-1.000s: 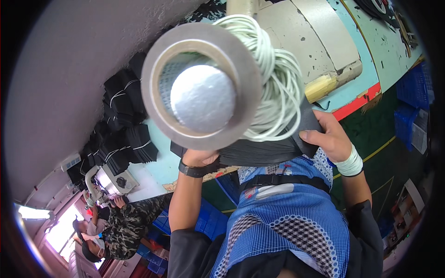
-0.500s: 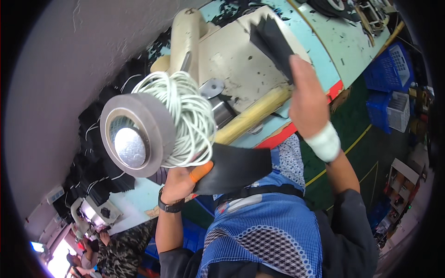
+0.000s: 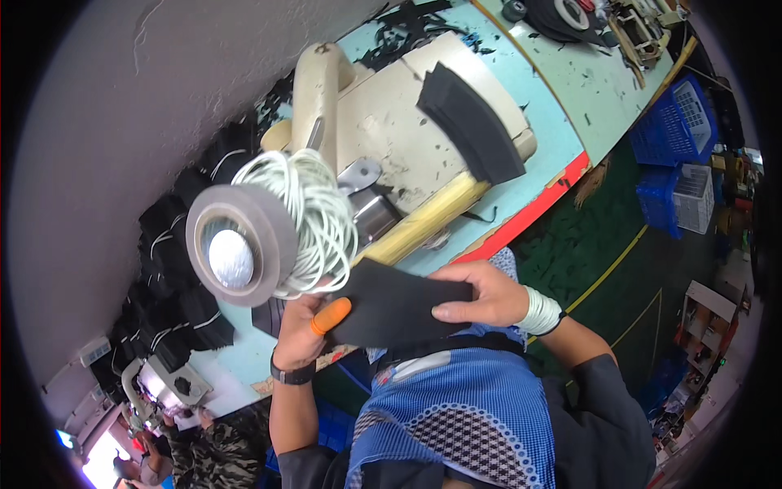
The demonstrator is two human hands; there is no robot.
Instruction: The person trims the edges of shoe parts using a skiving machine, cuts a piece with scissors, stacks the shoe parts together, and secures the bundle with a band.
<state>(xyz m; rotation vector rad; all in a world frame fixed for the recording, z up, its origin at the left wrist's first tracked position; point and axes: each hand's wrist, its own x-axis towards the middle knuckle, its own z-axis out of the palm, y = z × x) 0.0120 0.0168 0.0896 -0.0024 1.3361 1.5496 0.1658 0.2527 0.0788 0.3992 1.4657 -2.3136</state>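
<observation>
A flat black curved piece of sheet material [image 3: 391, 310] stretches between my two hands in front of my apron. My left hand [image 3: 303, 326], with an orange finger cot on the thumb and a dark watch on the wrist, pinches its left end. At the other end my right hand [image 3: 489, 293] grips the piece, thumb on top and fingers beneath. White cord is wound round my right wrist. A small stack of similar black pieces [image 3: 468, 122] lies on the pale bed of a sewing machine [image 3: 379, 122], beyond my hands.
A bundle of white cord [image 3: 314, 220] and a grey tape roll [image 3: 281, 236] rise close in front, above my left hand. A yellowish bar [image 3: 428, 218] runs along the machine. Blue crates [image 3: 668, 130] stand at right; black bundles [image 3: 167, 289] line the wall. Another person in camouflage [image 3: 220, 448] works lower left.
My right hand has come down from the black stack on the machine and taken hold of the right end of the piece. My left hand keeps its grip, moved slightly left.
</observation>
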